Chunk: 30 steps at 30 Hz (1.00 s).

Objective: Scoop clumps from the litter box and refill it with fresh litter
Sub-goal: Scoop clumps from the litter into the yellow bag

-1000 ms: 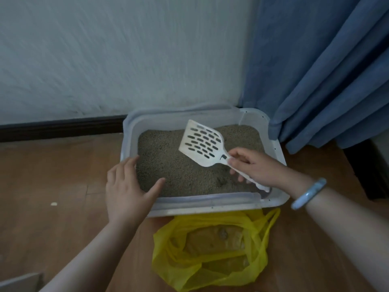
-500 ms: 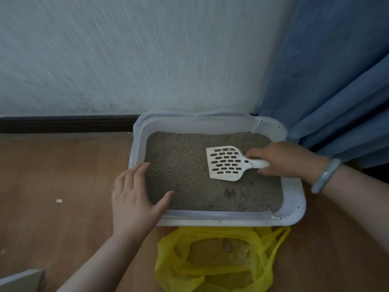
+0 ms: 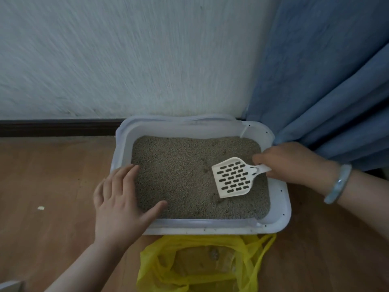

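A white plastic litter box (image 3: 280,209) sits on the wooden floor against the wall, filled with grey-brown litter (image 3: 179,171). My right hand (image 3: 292,163) grips the handle of a white slotted scoop (image 3: 232,178), whose front edge digs into the litter at the box's near right. My left hand (image 3: 120,205) rests on the box's near left corner, fingers straight along the left rim and thumb lying on the litter. A yellow plastic bag (image 3: 202,264) lies open on the floor right in front of the box, with some litter clumps inside.
A blue curtain (image 3: 328,76) hangs at the right, touching the box's far right corner. The white wall with a dark baseboard (image 3: 56,127) runs behind. A small white scrap (image 3: 41,208) lies on the floor at left. A pale bangle (image 3: 337,184) circles my right wrist.
The scoop has come down from a raised tilt over the box to the litter surface, and its blade has tipped into the litter at the near right. My left hand has stayed on the corner.
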### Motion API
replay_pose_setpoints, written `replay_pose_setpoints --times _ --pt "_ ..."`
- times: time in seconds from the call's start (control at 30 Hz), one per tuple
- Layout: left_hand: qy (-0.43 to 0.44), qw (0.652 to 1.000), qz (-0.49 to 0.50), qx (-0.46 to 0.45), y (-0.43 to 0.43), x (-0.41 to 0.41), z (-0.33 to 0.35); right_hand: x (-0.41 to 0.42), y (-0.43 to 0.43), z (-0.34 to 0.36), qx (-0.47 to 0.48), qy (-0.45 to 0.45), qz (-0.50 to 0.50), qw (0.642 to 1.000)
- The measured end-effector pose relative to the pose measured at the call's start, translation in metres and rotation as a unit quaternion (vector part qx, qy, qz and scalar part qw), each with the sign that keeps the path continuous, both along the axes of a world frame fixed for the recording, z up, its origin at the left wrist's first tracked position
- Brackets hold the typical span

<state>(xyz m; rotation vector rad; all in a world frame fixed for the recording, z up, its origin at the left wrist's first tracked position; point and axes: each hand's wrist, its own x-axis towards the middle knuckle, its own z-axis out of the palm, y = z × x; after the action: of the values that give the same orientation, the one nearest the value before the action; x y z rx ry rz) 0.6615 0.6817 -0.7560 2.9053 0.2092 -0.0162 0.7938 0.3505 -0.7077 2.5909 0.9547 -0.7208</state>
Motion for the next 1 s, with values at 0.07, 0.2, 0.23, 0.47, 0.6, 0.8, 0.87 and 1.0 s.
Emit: replay_pose_setpoints --times 0.07,0.2,0.23,0.47,0.6,0.8,0.87,1.0 --pt "-0.003 1.0 0.001 0.001 0.0 0.0 0.0 0.001 0.005 0.0 -0.034 -0.013 0.021 0.999" --pt "-0.004 1.0 0.011 0.005 -0.001 0.001 0.001 -0.003 0.022 -0.003 -0.052 -0.04 0.045 0.997" --pt "-0.005 1.0 0.012 0.005 -0.001 0.001 0.001 -0.004 0.027 -0.006 -0.042 -0.037 0.048 0.997" --pt "-0.012 1.0 0.008 0.012 0.001 -0.001 0.0 -0.015 0.05 -0.044 0.038 0.058 -0.025 0.997" --pt "-0.02 1.0 0.005 0.015 0.0 0.0 0.0 -0.025 0.061 -0.059 0.109 0.099 -0.062 0.987" --pt "-0.034 0.999 -0.011 0.008 0.001 0.0 0.002 -0.033 0.108 -0.076 0.163 0.117 -0.044 0.979" --pt "-0.033 0.999 -0.013 0.004 0.002 0.0 0.002 -0.032 0.128 -0.079 0.179 0.115 -0.029 0.977" --pt "-0.038 0.999 -0.024 -0.005 0.004 0.0 0.002 -0.031 0.164 -0.084 0.213 0.106 -0.011 0.971"
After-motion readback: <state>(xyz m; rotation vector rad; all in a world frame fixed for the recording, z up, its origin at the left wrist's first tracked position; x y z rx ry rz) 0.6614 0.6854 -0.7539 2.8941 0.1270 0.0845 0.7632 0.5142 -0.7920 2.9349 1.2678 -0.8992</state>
